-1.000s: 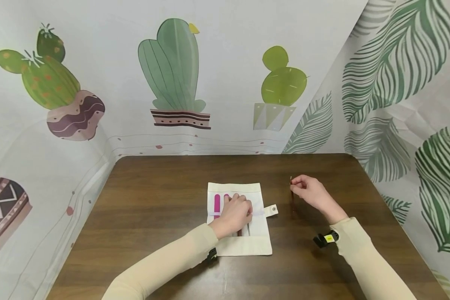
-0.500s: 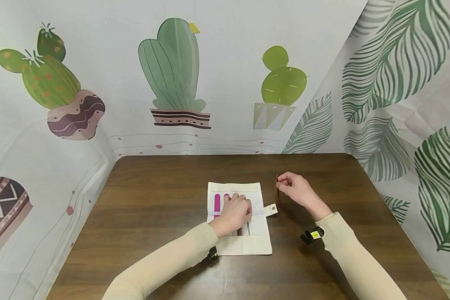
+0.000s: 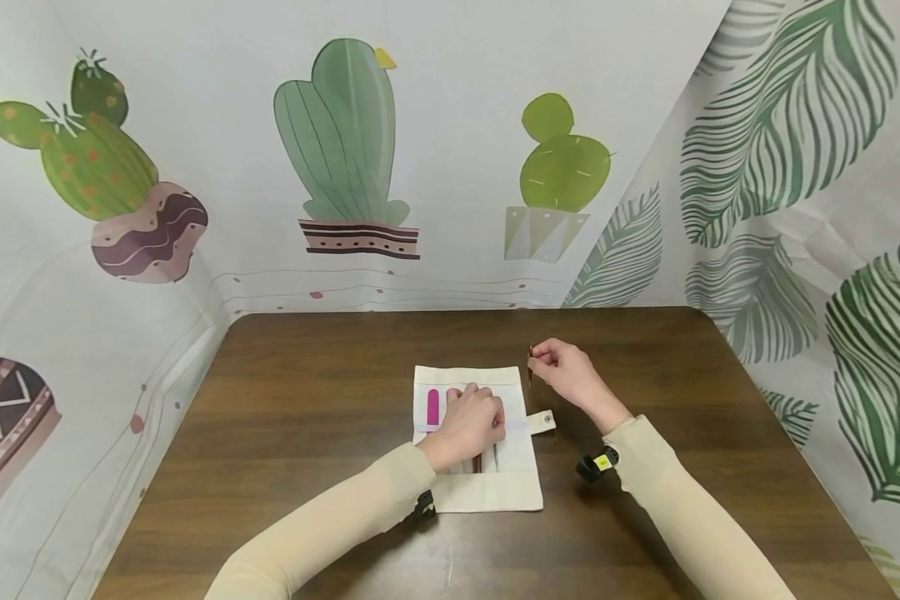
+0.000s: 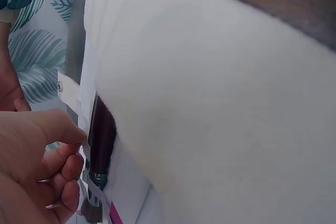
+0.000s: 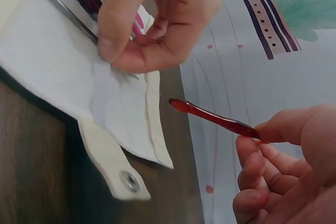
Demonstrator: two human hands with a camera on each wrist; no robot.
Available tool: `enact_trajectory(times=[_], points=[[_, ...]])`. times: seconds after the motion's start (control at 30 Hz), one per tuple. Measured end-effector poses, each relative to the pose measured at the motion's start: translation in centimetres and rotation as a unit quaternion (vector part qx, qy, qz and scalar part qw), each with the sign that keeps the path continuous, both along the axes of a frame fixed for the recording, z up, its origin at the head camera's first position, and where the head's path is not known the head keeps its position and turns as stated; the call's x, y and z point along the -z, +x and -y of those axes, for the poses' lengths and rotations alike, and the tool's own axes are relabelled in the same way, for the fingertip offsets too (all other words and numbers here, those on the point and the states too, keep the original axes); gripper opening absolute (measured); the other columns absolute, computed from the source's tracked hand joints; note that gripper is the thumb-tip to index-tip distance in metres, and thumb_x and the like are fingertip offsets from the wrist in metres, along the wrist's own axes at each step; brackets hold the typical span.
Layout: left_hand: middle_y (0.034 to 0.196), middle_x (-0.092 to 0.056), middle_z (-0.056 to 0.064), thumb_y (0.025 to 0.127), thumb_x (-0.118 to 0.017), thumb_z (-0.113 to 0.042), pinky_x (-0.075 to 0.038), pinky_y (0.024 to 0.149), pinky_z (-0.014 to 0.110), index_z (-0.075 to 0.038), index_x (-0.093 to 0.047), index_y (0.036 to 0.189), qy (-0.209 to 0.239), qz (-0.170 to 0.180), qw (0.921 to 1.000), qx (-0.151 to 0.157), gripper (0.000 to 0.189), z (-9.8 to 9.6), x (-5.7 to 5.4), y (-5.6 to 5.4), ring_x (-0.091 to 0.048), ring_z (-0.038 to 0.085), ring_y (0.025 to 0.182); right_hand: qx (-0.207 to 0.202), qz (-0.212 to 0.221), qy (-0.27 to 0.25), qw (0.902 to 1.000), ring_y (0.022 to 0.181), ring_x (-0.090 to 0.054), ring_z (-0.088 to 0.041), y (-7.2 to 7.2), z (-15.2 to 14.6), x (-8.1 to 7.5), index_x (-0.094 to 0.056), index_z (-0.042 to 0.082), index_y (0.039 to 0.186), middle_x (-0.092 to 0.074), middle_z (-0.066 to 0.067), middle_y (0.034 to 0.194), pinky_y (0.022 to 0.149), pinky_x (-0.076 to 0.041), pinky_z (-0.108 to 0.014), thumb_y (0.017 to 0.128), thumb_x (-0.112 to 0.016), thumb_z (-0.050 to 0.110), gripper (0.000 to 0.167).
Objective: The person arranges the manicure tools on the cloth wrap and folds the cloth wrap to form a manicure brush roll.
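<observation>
An unfolded cream-and-white cloth pouch (image 3: 487, 493) lies on the table. My left hand (image 3: 468, 425) is over its middle, thumb and index finger pinching the white elastic band (image 5: 101, 95). Tucked into the pouch are pink strips (image 3: 432, 408) with rounded ends, a brush (image 4: 102, 135) with a dark red handle, and a thin metal rod (image 5: 65, 11). My right hand (image 3: 570, 375) pinches one end of a slim translucent dark-red stick (image 5: 215, 120) whose free end is small and rounded. That stick is held in the air just beyond the pouch's right edge.
A snap tab (image 5: 118, 166) sticks out from the pouch's right side. Brown wood table (image 3: 307, 400) surrounds the pouch. Behind the table hangs a cloth (image 3: 457, 167) printed with cacti and leaves.
My right hand has moved left with the red stick, from well right of the pouch to near its upper right edge. My left hand stays in place.
</observation>
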State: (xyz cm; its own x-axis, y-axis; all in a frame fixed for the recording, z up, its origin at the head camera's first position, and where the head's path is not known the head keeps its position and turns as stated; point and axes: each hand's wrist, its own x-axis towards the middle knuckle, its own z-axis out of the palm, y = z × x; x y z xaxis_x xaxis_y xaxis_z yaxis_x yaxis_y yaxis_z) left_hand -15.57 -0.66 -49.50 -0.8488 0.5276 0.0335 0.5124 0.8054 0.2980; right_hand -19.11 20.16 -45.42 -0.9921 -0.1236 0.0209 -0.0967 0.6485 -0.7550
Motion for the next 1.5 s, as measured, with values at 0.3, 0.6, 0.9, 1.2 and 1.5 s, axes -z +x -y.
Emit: enact_trajectory(times=[0.3, 0.6, 0.9, 1.2, 1.5], points=[[0.077, -0.055, -0.009, 0.089, -0.076, -0.02, -0.038, 0.083, 0.048, -0.021, -0.069, 0.076, 0.018, -0.008, 0.9998, -0.002, 0.014, 0.1, 0.0, 0.1, -0.049, 0.017, 0.084, -0.006, 0.01, 0.014, 0.9998, 0.086, -0.066, -0.024, -0.3, 1.7, 1.1, -0.068, 0.0, 0.112, -0.072, -0.012, 0.098, 0.073, -0.052, -0.035, 0.1, -0.065, 0.019, 0.023], [0.078, -0.057, -0.01, 0.089, -0.076, -0.02, -0.039, 0.082, 0.046, -0.022, -0.069, 0.078, 0.031, -0.018, 0.9994, 0.002, 0.014, 0.1, 0.2, 0.0, -0.051, 0.016, 0.084, 0.005, 0.026, 0.022, 0.9994, 0.086, -0.065, -0.023, -0.4, 3.0, 2.2, -0.068, 0.0, 0.11, -0.072, -0.01, 0.095, 0.075, -0.05, -0.035, 0.1, -0.063, 0.019, 0.022], [0.08, -0.059, -0.01, 0.089, -0.075, -0.02, -0.039, 0.083, 0.046, -0.022, -0.072, 0.08, 0.034, -0.019, 0.9992, -0.002, 0.01, 0.2, 0.3, 0.0, -0.051, 0.015, 0.085, 0.01, 0.027, 0.035, 0.999, 0.082, -0.06, -0.022, -0.4, 3.2, 2.2, -0.066, 0.003, 0.103, -0.067, -0.009, 0.092, 0.072, -0.047, -0.032, 0.096, -0.063, 0.02, 0.018], [0.081, -0.059, -0.01, 0.09, -0.076, -0.021, -0.039, 0.083, 0.045, -0.022, -0.072, 0.08, 0.034, -0.017, 0.9993, -0.003, 0.01, 0.3, 0.3, 0.1, -0.051, 0.016, 0.086, -0.006, 0.038, 0.036, 0.9986, 0.077, -0.058, -0.02, -0.2, 3.2, 2.6, -0.064, 0.003, 0.103, -0.066, -0.008, 0.09, 0.068, -0.046, -0.031, 0.097, -0.063, 0.018, 0.016], [0.082, -0.059, -0.01, 0.09, -0.075, -0.021, -0.04, 0.084, 0.046, -0.022, -0.072, 0.082, 0.031, -0.016, 0.9994, -0.006, 0.009, 0.3, 0.5, 0.1, -0.052, 0.016, 0.087, -0.007, 0.034, 0.047, 0.9983, 0.075, -0.057, -0.019, -0.4, 3.2, 2.9, -0.064, 0.003, 0.102, -0.065, -0.007, 0.087, 0.067, -0.046, -0.031, 0.098, -0.064, 0.016, 0.014]])
